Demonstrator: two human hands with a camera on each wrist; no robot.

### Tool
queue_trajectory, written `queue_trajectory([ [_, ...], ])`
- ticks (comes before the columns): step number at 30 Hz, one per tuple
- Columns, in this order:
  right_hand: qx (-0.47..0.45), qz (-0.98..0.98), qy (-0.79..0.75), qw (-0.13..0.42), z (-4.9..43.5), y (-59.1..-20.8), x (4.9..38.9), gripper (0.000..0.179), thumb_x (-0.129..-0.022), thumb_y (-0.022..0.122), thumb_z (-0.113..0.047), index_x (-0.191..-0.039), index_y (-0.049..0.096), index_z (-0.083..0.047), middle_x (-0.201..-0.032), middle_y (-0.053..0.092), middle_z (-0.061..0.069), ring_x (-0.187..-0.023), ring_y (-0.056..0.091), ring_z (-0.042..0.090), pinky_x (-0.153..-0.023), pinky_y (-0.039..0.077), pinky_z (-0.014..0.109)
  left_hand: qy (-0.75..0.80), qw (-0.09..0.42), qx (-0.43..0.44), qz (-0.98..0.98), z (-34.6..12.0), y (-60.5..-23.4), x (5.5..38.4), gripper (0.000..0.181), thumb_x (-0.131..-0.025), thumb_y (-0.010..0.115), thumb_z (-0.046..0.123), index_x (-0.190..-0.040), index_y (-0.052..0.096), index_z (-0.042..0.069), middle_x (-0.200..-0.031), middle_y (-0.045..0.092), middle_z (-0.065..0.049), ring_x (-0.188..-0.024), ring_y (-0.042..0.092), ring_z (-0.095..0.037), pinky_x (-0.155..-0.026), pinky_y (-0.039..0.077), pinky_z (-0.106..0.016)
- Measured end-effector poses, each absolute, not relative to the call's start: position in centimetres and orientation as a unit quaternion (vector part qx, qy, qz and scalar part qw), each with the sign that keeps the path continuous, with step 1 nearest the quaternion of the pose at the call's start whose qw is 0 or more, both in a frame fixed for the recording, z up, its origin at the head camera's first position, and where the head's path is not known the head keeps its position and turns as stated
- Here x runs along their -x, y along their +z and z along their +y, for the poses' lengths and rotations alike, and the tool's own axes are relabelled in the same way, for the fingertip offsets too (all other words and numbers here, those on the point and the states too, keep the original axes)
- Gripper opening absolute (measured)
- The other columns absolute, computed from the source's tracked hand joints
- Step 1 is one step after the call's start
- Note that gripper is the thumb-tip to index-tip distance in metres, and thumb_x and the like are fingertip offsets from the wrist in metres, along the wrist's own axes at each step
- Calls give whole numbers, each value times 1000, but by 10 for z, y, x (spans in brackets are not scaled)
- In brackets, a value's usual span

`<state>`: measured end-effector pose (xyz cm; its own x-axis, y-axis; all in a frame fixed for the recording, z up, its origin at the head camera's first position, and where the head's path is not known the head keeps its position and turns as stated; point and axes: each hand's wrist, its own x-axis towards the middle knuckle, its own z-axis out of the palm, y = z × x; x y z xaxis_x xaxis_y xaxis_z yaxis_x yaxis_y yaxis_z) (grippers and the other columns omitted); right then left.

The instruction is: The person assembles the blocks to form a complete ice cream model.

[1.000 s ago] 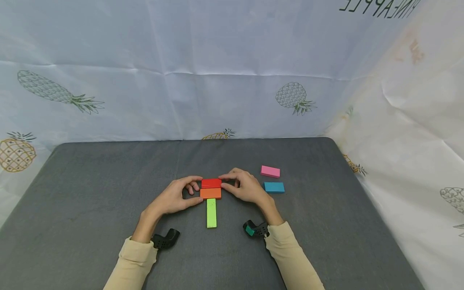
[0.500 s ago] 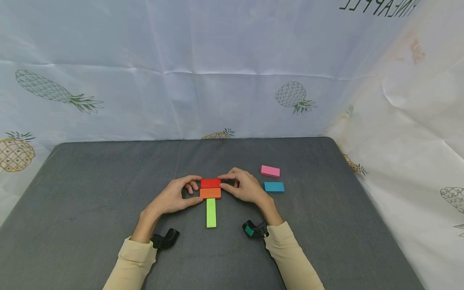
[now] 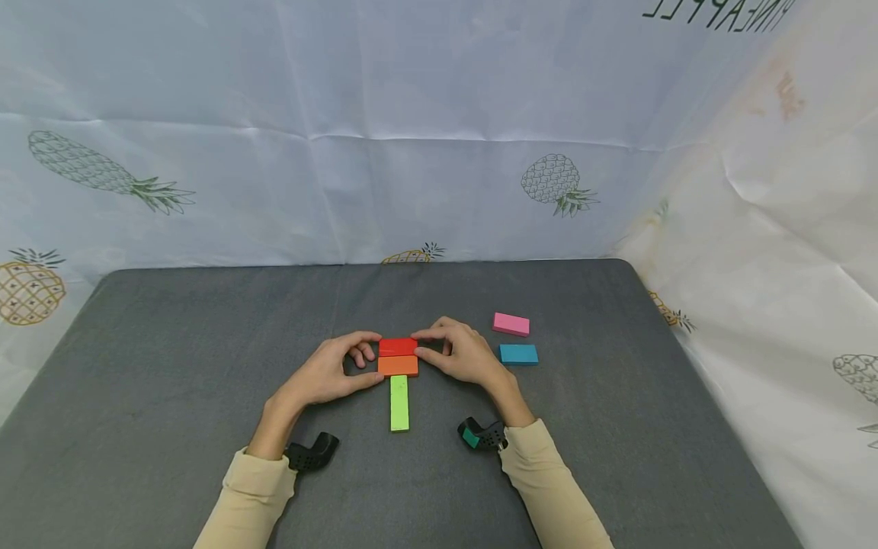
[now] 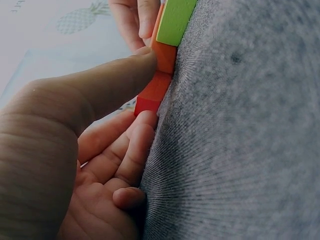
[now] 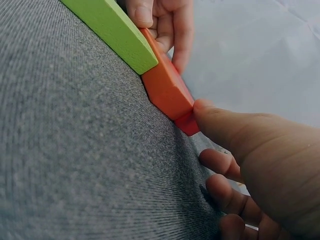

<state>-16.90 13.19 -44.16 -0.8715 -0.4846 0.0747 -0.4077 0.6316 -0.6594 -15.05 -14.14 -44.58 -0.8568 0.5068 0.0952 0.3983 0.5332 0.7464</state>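
Observation:
A red block [image 3: 398, 347] lies flat against the far long side of an orange block [image 3: 398, 366]. From the orange block's near side a lime green block [image 3: 399, 404] runs toward me, set end-on near its middle. My left hand [image 3: 341, 369] pinches the red and orange pair at the left, index fingertip at the red far corner and thumb on the orange near corner. On the other side my right hand [image 3: 461, 352] pinches the red block's right end, its thumb [image 5: 215, 117] close to the seam with the orange block.
To the right of my right hand lie a pink block [image 3: 511, 325] and, nearer to me, a blue block [image 3: 519, 354]. All rest on a table with a dark grey cloth [image 3: 206, 320]. A white curtain [image 3: 439, 91] with pineapple prints hangs behind it.

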Motion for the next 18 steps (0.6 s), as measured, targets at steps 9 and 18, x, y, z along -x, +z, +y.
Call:
queue_trajectory([
  [9,246,903,-348,44,131,-443,169,30,-97,72,-29,-126,75,-19,-103,67,3,-65,49,3,-60,43,19,415,60,-263,869,-142,-448,152,39,-97,71,13,-132,63,0,-95,66,0,-81,59,-4,-78,51,-27],
  [18,242,906,-345,42,131,-445,170,30,-96,73,-30,-125,75,-20,-103,67,2,-64,49,2,-59,42,19,412,47,-241,878,-138,-448,152,34,-99,67,11,-131,64,-1,-93,70,-2,-80,61,-4,-75,50,-26],
])
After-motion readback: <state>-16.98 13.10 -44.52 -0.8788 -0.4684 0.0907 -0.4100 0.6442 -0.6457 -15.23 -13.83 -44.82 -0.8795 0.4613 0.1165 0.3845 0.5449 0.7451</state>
